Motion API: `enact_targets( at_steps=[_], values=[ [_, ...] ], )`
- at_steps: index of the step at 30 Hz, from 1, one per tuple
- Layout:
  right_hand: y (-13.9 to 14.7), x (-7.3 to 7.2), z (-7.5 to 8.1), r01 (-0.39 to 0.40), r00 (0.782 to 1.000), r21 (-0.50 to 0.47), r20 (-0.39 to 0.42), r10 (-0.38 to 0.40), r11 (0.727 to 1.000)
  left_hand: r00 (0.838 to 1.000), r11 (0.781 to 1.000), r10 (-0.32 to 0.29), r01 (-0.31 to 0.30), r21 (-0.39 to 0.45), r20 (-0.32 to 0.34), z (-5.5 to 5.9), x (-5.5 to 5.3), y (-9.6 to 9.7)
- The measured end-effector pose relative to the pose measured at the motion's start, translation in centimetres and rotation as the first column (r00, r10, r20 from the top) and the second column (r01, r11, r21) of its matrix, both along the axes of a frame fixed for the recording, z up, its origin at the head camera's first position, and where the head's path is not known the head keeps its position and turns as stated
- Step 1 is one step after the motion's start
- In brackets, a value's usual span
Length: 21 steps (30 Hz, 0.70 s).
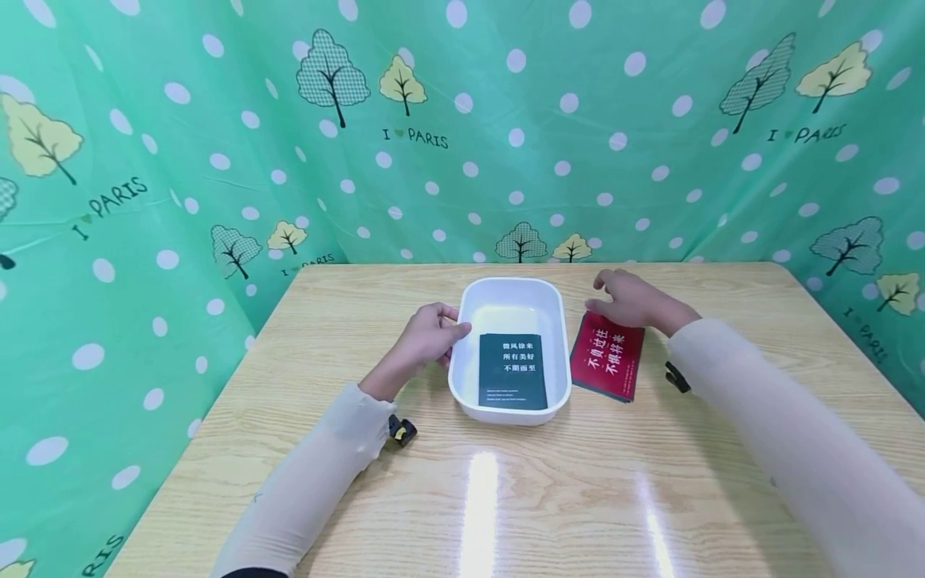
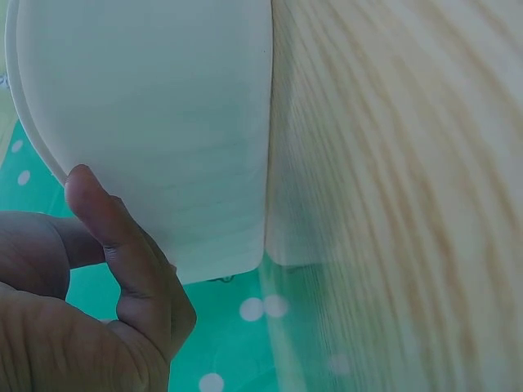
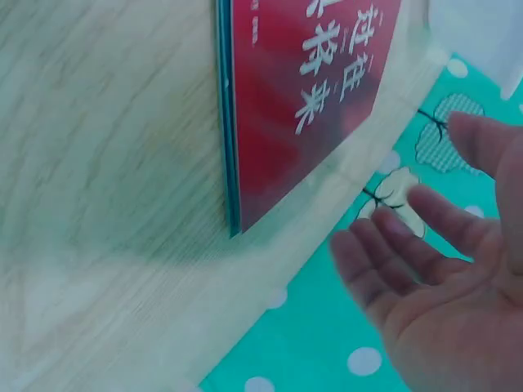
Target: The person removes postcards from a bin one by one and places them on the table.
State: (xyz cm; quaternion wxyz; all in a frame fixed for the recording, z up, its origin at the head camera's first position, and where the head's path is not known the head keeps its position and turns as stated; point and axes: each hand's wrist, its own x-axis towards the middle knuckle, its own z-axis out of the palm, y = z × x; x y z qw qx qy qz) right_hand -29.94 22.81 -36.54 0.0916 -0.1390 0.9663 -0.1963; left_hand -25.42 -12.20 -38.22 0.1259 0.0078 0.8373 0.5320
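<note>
Near the middle of the table stands a white plastic tub (image 1: 511,284) with a dark green card (image 1: 513,381) lying flat inside, white characters on its face. My left hand (image 1: 428,335) grips the tub's left rim, thumb over the edge; the left wrist view shows fingers (image 2: 122,253) against the outer wall. To the right of the tub lies a stack of cards, a red card (image 1: 609,357) on top and a dark green edge (image 3: 228,163) beneath. Over the stack's far edge is my right hand (image 1: 630,300), fingers parted and loosely bent, nothing held, apart from the cards in the right wrist view.
The wooden table (image 1: 564,490) carries light reflections at the front. A green patterned curtain (image 1: 506,144) hangs behind and at both sides. Small black devices (image 1: 401,431) show beneath the wrists.
</note>
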Motion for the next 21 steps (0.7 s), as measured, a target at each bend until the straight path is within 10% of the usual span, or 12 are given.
enact_targets(
  at_steps=[11,21],
  values=[
    [-3.1,-0.2,0.8,-0.132,0.97,-0.118,-0.22,0.104,0.984,1.0,1.0,0.003,-0.003,0.0,-0.006,-0.1,0.0,-0.1],
    [-7.1,0.8,1.1,-0.304,0.935,-0.04,-0.204,0.29,0.952,1.0,1.0,0.0,0.0,0.007,0.002,0.1,0.1,0.0]
  ],
)
